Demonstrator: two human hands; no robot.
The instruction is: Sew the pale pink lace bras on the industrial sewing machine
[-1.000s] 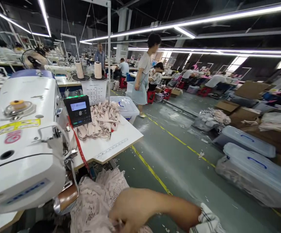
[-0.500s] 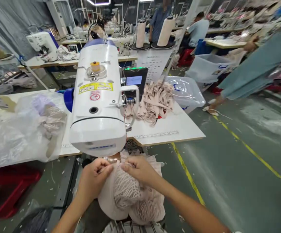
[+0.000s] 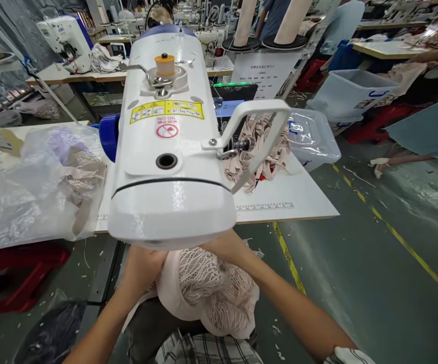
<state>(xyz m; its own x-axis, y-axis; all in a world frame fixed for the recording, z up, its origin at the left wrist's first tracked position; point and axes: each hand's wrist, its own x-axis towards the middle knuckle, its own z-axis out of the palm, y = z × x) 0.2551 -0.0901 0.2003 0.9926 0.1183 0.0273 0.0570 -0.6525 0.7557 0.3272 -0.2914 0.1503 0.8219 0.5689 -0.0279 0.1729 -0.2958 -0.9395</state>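
Note:
A pale beige lace bra [image 3: 203, 283] with rounded cups hangs over my lap, its upper edge running under the head of a white sewing machine [image 3: 173, 212]. My left hand [image 3: 145, 268] is closed at the bra's left edge, fingertips covered by the machine head. On the other side my right hand [image 3: 228, 246] grips the top edge, its fingers also mostly hidden beneath the machine. The needle area cannot be seen from here.
Beige fabric straps [image 3: 268, 146] lie heaped on the white table [image 3: 302, 202] beside a screen [image 3: 232, 106]. A clear plastic bag [image 3: 33, 187] covers the left side. Lidded plastic box [image 3: 313, 136], red stool [image 3: 17, 278] and a walking person's leg [image 3: 408, 160] stand around.
Both hands have moved forward with the bra's edge, so their fingers are now under the machine head. My view has come closer and tilted down. A person at right has shifted.

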